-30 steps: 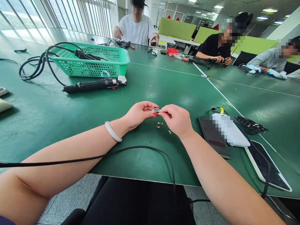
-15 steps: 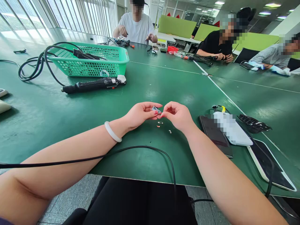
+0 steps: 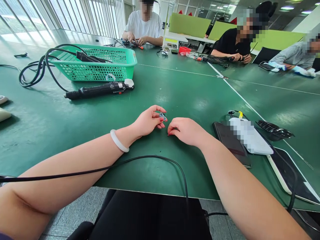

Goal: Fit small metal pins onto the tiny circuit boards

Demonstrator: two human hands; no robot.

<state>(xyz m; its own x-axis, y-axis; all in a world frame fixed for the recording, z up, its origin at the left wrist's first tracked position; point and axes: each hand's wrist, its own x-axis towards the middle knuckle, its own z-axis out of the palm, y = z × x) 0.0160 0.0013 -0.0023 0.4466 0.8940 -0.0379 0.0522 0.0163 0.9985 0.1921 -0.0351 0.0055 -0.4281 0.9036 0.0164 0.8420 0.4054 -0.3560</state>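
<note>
My left hand (image 3: 148, 122) is raised over the green table, with a small grey metallic-looking part (image 3: 163, 116) pinched between thumb and fingers. Its exact kind is too small to tell. A white bangle (image 3: 119, 141) circles that wrist. Just right of it, my right hand (image 3: 185, 131) is lowered to the tabletop, thumb and fingertips pressed together. Whatever lies between those fingertips is hidden, and the hand covers the spot below it.
A black electric screwdriver (image 3: 100, 90) lies before a green basket (image 3: 95, 71) with a coiled cable. To the right are a dark phone (image 3: 231, 143), a white device (image 3: 247, 135) and a tablet (image 3: 291, 170). A black cable (image 3: 147, 156) crosses my left forearm. Several co-workers sit opposite.
My right hand has moved down and slightly left, over where small loose pieces lay. My left hand has shifted a little left with the grey part. The co-worker opposite has brought both hands together.
</note>
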